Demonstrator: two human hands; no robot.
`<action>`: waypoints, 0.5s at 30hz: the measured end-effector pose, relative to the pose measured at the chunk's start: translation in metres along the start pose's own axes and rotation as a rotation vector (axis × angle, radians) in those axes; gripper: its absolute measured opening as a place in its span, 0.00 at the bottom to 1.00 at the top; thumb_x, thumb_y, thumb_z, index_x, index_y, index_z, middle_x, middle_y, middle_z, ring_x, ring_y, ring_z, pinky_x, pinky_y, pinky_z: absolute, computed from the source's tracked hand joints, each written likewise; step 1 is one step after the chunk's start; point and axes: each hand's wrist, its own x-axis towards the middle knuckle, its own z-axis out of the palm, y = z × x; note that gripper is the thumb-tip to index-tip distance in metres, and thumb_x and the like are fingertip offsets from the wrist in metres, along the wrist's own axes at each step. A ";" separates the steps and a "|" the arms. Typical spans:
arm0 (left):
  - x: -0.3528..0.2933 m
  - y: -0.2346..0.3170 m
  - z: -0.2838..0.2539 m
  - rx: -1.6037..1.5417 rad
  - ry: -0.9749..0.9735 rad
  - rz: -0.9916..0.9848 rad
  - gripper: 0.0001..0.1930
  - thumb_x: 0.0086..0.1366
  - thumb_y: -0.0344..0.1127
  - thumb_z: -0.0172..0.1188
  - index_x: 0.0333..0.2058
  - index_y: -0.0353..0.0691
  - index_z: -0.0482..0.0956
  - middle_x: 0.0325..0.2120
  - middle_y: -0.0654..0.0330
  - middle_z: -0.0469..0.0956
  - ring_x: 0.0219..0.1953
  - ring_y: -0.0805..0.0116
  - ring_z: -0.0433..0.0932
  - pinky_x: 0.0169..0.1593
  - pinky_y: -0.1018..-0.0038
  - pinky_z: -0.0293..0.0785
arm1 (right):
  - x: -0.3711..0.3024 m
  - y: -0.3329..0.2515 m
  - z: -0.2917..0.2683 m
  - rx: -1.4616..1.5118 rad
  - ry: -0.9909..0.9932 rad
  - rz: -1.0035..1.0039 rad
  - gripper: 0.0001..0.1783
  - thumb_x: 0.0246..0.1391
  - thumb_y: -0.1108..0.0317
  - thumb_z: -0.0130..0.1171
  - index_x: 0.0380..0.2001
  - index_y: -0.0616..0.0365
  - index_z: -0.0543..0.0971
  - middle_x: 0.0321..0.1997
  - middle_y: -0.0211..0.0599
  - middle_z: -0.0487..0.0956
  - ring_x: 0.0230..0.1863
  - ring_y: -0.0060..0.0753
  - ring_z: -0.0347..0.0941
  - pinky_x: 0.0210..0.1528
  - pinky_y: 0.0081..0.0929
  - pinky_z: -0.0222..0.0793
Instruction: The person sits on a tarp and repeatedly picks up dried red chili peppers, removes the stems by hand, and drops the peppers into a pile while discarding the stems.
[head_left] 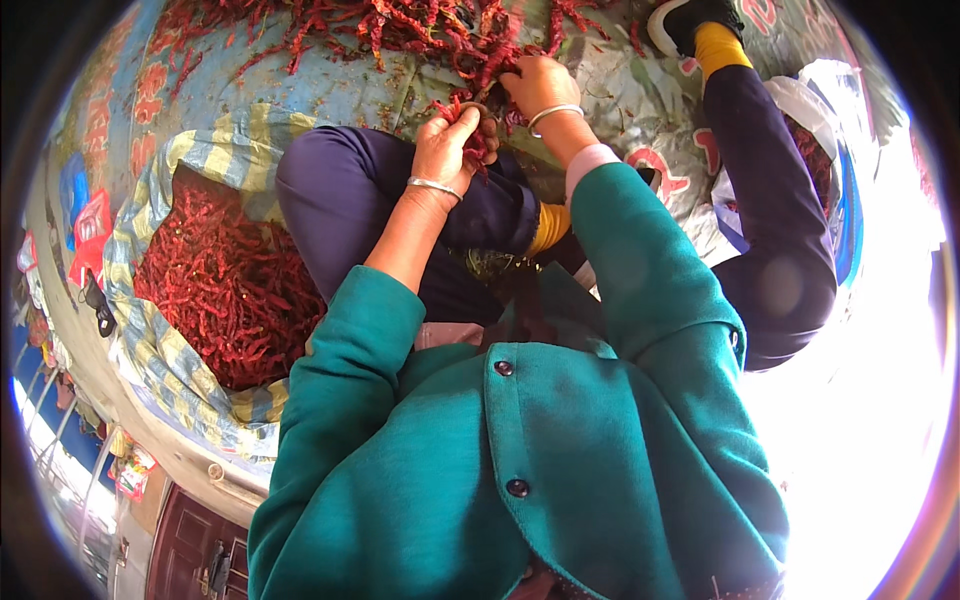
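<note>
Just short of the chilli heap (415, 28), head view, left hand (446, 152) curled snugly round red chillies (446, 109), right hand (543, 86) bunched alongside, its hold unclear; light pressure should spare them. Littered printed sheet (350, 88) beyond the grip, checked sack (212, 142) to its left, door (184, 545) farther back.

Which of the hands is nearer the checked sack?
Left. The left hand, holding red chillies, is to the right of the sack; the right hand is farther right.
</note>
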 end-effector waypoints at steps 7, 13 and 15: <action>-0.014 0.009 0.014 0.077 0.010 -0.074 0.10 0.63 0.40 0.51 0.34 0.40 0.73 0.25 0.62 0.75 0.19 0.72 0.72 0.17 0.79 0.62 | -0.041 0.006 -0.040 0.751 0.228 -0.109 0.07 0.42 0.71 0.62 0.26 0.62 0.78 0.20 0.28 0.74 0.23 0.22 0.67 0.25 0.21 0.64; -0.017 0.000 0.017 -0.037 0.044 -0.193 0.10 0.62 0.43 0.54 0.32 0.42 0.75 0.19 0.68 0.72 0.16 0.81 0.64 0.16 0.83 0.54 | -0.099 -0.007 -0.050 0.286 0.250 -0.830 0.15 0.37 0.75 0.56 0.34 0.54 0.76 0.27 0.35 0.75 0.30 0.40 0.72 0.32 0.31 0.70; -0.014 0.004 0.010 0.010 0.038 -0.146 0.08 0.60 0.39 0.56 0.33 0.42 0.75 0.21 0.68 0.73 0.15 0.83 0.63 0.15 0.84 0.52 | -0.095 -0.001 -0.038 0.389 0.273 -0.674 0.13 0.39 0.76 0.55 0.34 0.56 0.76 0.27 0.35 0.75 0.29 0.38 0.72 0.32 0.30 0.70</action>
